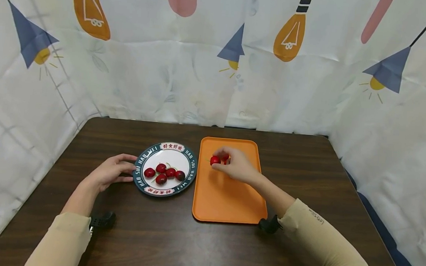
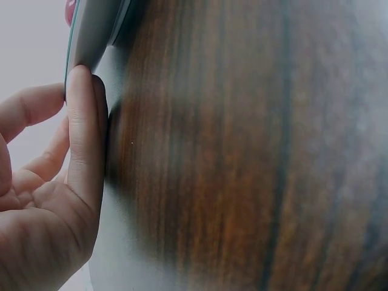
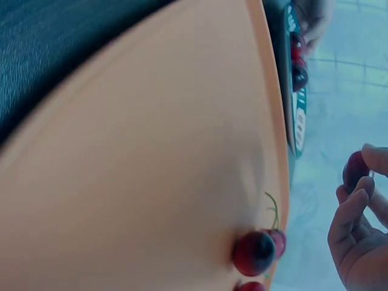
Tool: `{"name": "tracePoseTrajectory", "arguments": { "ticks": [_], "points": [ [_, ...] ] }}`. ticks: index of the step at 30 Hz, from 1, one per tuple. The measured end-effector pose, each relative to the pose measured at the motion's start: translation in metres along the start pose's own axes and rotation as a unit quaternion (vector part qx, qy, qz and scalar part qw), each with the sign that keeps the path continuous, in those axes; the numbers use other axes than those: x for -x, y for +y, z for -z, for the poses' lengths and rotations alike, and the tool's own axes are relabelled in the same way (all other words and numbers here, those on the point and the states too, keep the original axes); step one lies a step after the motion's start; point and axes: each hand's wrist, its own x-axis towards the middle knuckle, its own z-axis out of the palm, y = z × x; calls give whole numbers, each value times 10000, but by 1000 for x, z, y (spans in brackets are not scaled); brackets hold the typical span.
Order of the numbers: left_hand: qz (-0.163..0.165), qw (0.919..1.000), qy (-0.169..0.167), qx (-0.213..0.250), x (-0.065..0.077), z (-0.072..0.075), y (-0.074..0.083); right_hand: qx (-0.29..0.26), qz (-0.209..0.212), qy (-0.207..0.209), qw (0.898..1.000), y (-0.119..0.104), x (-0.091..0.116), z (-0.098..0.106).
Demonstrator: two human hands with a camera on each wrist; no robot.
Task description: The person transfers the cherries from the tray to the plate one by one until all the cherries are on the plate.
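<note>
In the head view, my right hand [image 1: 234, 164] is over the upper part of an orange tray [image 1: 230, 201]. Its thumb and fingertips pinch a red cherry [image 3: 354, 172], which the right wrist view shows off the tray surface. More cherries [image 3: 254, 253] lie in the tray beneath, one with a green stem. To the left stands a white plate [image 1: 175, 157] with a dark green lettered rim, bearing several red cherries [image 1: 161, 179]. My left hand [image 1: 114, 170] holds the plate's left edge, fingertips against the rim; in the left wrist view one finger [image 2: 85, 121] touches its underside.
Plate and tray stand side by side on a dark wood-grain table [image 1: 144, 236], with a narrow gap between them. A white curtain [image 1: 186, 85] printed with lamps and bulbs hangs behind the table and along both sides.
</note>
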Motion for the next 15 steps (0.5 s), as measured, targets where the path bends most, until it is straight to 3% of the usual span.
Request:
{"name": "tracePoseTrajectory", "arguments": {
  "ticks": [15],
  "points": [
    [25,10000,15,8,-2,-1,-1,-128,119,-517,9985,-5,-9,-31]
  ]
}}
